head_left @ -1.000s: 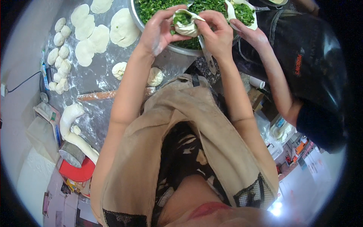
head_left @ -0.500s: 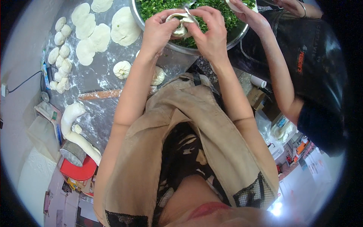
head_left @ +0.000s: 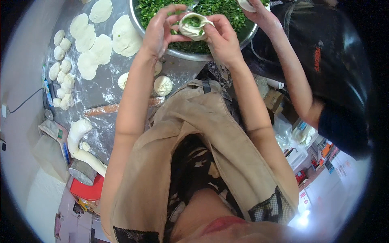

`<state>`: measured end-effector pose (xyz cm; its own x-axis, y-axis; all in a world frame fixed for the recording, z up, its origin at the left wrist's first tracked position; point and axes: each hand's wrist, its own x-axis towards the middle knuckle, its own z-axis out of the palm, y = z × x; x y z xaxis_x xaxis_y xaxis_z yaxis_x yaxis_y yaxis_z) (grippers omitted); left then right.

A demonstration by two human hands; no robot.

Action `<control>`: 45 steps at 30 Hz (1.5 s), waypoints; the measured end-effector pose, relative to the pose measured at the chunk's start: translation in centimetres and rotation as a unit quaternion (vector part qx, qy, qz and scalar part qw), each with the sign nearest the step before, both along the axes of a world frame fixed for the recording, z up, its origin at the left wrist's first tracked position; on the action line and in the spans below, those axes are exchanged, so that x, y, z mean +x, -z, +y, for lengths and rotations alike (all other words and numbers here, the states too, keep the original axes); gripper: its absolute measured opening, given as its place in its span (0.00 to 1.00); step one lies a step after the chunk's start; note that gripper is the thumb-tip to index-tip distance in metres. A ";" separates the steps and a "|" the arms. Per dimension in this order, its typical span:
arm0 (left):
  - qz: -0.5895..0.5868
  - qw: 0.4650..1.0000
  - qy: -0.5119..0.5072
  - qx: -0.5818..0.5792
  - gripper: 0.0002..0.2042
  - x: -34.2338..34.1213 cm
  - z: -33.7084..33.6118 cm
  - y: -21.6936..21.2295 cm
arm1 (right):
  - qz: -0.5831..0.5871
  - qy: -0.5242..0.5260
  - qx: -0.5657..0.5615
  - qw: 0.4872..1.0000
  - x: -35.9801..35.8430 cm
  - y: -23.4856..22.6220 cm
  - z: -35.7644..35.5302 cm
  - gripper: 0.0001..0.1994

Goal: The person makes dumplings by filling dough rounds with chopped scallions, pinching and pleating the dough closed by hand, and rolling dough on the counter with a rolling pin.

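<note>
Above the bowl I hold a part-pleated dough bun (head_left: 189,32), its top gaping over chopped green filling. My left hand (head_left: 162,34) supports the bun's left side, with some fingers spread and others touching the dough. On the opposite side, my right hand (head_left: 223,40) pinches the rim between thumb and fingers. Beneath both hands sits a large metal bowl (head_left: 184,55) of chopped greens (head_left: 221,18). A utensil handle (head_left: 193,5) pokes up from the greens, its lower end hidden.
Flat dough wrappers (head_left: 125,36), small dough balls (head_left: 67,83) and a rolling pin (head_left: 103,109) lie on the floured table. Pleated buns (head_left: 163,86) rest near my left forearm. A dough rope (head_left: 81,141) is at left. At right, a co-worker's hand (head_left: 263,16) holds dough.
The bun has turned and tipped so its filled opening shows. My left fingers have loosened and spread. The view has shifted, and the co-worker's hand sits slightly further left.
</note>
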<state>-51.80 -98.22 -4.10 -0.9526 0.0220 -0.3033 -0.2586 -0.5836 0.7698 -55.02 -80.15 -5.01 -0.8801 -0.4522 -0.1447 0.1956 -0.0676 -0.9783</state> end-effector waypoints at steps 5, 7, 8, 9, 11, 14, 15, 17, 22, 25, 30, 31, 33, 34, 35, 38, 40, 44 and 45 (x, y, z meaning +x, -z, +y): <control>0.235 0.543 -0.069 -0.803 0.15 -1.6 -1.3 1.2 | -0.151 0.044 -0.165 0.974 0.7 -0.1 0.3 0.09; 0.212 0.496 -0.063 -0.840 0.20 -1.3 -0.8 1.5 | -0.160 0.055 -0.202 0.965 0.8 -0.3 0.6 0.09; 0.214 0.638 -0.083 -0.735 0.18 -1.1 -0.5 1.7 | -0.151 0.067 -0.206 0.965 0.8 -0.5 0.6 0.09; 0.207 0.763 -0.098 -0.605 0.17 -0.7 0.3 1.3 | -0.151 0.071 -0.206 0.964 0.7 -0.6 0.5 0.09; 0.171 0.889 -0.156 -0.394 0.19 0.1 2.4 0.9 | -0.123 0.096 -0.170 0.973 0.7 -0.8 0.3 0.08; 0.325 0.724 -0.171 -0.584 0.21 1.4 4.2 -0.7 | -0.124 0.125 -0.135 0.975 0.8 -1.1 -0.1 0.09; 0.323 0.722 -0.172 -0.587 0.21 1.4 4.2 -0.6 | -0.117 0.118 -0.133 0.977 0.8 -1.1 -0.3 0.09; 0.312 0.705 -0.197 -0.606 0.19 1.2 4.0 0.0 | -0.102 0.119 -0.111 0.981 1.1 -1.4 -1.0 0.09; 0.324 0.658 -0.172 -0.658 0.14 0.7 2.9 -0.6 | -0.036 0.138 -0.112 0.983 1.3 -0.9 -1.4 0.09; 0.319 0.617 -0.141 -0.706 0.12 1.1 3.5 -2.7 | 0.021 0.138 -0.082 0.987 1.2 -0.3 -1.4 0.09; 0.232 0.714 -0.260 -0.608 0.07 0.8 1.5 0.7 | 0.027 0.172 -0.070 0.982 0.8 -0.3 -1.4 0.10; 0.153 0.679 -0.209 -0.687 0.07 0.8 0.1 0.3 | -0.013 0.170 -0.097 0.981 0.9 -0.9 -1.2 0.10; 0.144 0.555 -0.174 -0.801 0.12 0.2 -1.7 1.2 | -0.052 0.163 -0.127 0.977 1.1 -1.3 -1.2 0.09; 0.166 0.638 -0.184 -0.729 0.14 -0.2 -1.8 1.7 | -0.052 0.156 -0.134 0.977 1.1 -1.4 -1.3 0.10; 0.186 0.713 -0.192 -0.647 0.17 -0.4 -1.8 2.1 | -0.052 0.148 -0.142 0.977 1.2 -1.3 -1.4 0.10; -0.009 0.998 -0.041 -0.044 0.23 0.0 1.4 -1.9 | -0.052 0.129 -0.171 0.975 1.6 -1.0 -1.5 0.10; 0.001 1.000 -0.007 -0.025 0.23 0.5 2.2 -1.8 | -0.048 0.108 -0.157 0.980 1.9 -1.2 -1.7 0.09; 0.013 0.997 -0.051 -0.047 0.20 1.9 2.5 -1.9 | 0.006 0.083 -0.119 0.989 2.7 -1.4 -2.3 0.09; 0.017 0.996 -0.060 -0.067 0.20 2.3 2.3 -2.1 | 0.009 0.078 -0.121 0.990 2.9 -1.6 -2.3 0.09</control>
